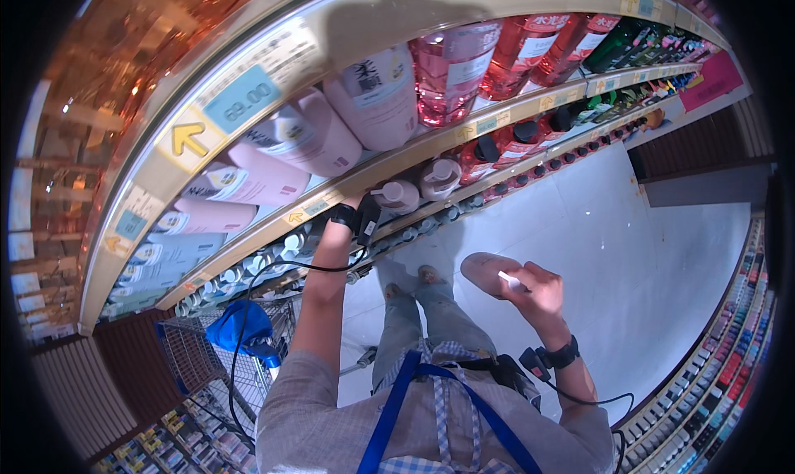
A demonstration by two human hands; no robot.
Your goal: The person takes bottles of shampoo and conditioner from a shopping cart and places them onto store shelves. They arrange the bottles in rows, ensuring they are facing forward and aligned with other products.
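Observation:
My right hand [539, 294] grips a pale pink pump bottle [486, 272] near its white pump head [512, 281], holding it over the floor. My left arm stretches up to the shelf. Only a sliver of my left hand [354, 202] shows past the black wrist strap [341, 215]; the shelf edge hides its fingers, so whatever it touches is out of sight. Close to that wrist, on the lower shelf, stands a pink pump bottle [397, 196] with another pump bottle [440, 177] beside it. Large pink bottles [379, 101] line the shelf above.
Red bottles [518, 55] stand farther right on the shelf. A yellow-arrow price strip [186, 140] runs along the shelf edge. A metal shopping cart [195, 356] with a blue bag [239, 328] is at lower left. Cables hang from both wrists. Another stocked shelf [702, 374] curves along the right.

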